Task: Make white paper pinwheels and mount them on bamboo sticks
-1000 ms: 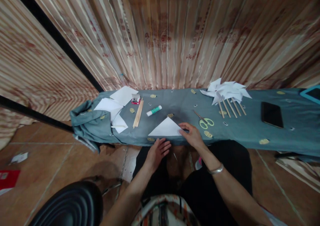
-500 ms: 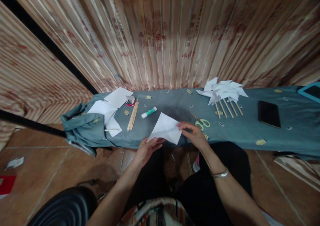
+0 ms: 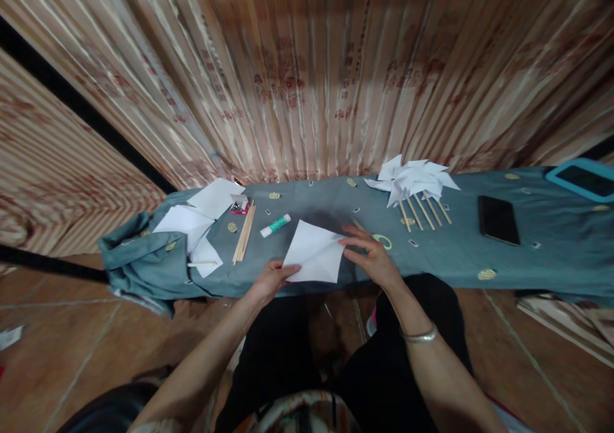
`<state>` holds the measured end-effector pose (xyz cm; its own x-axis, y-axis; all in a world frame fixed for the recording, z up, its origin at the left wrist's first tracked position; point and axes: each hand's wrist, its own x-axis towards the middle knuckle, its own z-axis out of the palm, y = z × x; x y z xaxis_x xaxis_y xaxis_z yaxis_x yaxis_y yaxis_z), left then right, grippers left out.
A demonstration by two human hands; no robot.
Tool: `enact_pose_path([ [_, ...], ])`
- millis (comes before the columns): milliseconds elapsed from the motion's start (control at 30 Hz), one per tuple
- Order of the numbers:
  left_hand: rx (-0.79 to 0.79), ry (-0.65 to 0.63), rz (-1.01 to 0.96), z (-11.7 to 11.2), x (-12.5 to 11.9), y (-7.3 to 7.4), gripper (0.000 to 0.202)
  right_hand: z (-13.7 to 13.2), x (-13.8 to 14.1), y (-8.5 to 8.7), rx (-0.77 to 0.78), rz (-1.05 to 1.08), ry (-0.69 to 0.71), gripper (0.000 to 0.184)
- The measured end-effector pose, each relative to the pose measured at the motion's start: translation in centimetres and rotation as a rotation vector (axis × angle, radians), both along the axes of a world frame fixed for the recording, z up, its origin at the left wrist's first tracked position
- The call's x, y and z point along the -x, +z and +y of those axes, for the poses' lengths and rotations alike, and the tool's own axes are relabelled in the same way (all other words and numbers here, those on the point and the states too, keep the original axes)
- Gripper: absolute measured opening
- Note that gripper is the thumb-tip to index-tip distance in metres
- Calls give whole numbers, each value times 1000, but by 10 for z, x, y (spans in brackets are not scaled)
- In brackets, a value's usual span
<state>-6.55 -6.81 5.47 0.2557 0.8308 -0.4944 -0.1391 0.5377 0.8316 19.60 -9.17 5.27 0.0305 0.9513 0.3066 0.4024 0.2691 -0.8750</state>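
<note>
A creased square sheet of white paper (image 3: pixel 314 254) is held over the near edge of the table. My left hand (image 3: pixel 273 278) grips its lower left corner, thumb on top and fingers underneath. At the right corner, my right hand (image 3: pixel 371 254) has its fingers spread, the tips touching or very close to the paper. Partly behind that hand lie scissors with light green handles (image 3: pixel 384 241). A glue stick (image 3: pixel 275 226) rests left of the sheet, beside a bundle of wooden sticks (image 3: pixel 244 231).
White paper pinwheels on sticks (image 3: pixel 415 180) lie at the back right. Farther right are a black phone (image 3: pixel 499 219) and a blue-framed tablet (image 3: pixel 582 180). More white paper (image 3: pixel 182 225) and a small red box (image 3: pixel 239 205) sit at the left. A curtain (image 3: pixel 307 87) hangs behind the cloth-covered table (image 3: pixel 446 260).
The sheet has turned and now lies flatter to my view. My left thumb has come on top of its corner, and my right fingers have spread. The whole view has shifted slightly.
</note>
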Motion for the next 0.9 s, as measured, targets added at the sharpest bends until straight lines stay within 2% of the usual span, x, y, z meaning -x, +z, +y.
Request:
enact_pose_path([
  [100, -117, 138, 5, 7, -1, -4, 39, 1, -21, -6, 51, -269, -226, 47],
  [167, -188, 254, 24, 15, -3, -6, 40, 0, -34, -11, 155, -510, -413, 49],
  [267, -223, 347, 17, 28, -5, -13, 42, -5, -41, -16, 293, -777, -420, 39],
  [367, -233, 401, -3, 34, -6, -21, 45, -10, -34, -13, 284, -926, -447, 34],
  [467, -244, 427, -19, 33, -5, -25, 47, -12, -26, -5, 276, -998, -464, 33],
  [600, -259, 432, -21, 30, -4, -28, 48, -11, -21, 4, 415, -994, -413, 32],
  [667, -274, 433, -22, 30, -3, -29, 48, -11, -23, 4, 444, -947, -428, 31],
  [733, -278, 437, -37, 29, -3, -29, 48, -10, -24, 1, 434, -771, -449, 29],
  [800, -261, 450, -71, 29, -3, -28, 49, -10, -23, -3, 440, -415, -437, 29],
  [900, -198, 474, -162, 30, -1, -24, 50, -10, -10, -8, 499, 249, -281, 41],
])
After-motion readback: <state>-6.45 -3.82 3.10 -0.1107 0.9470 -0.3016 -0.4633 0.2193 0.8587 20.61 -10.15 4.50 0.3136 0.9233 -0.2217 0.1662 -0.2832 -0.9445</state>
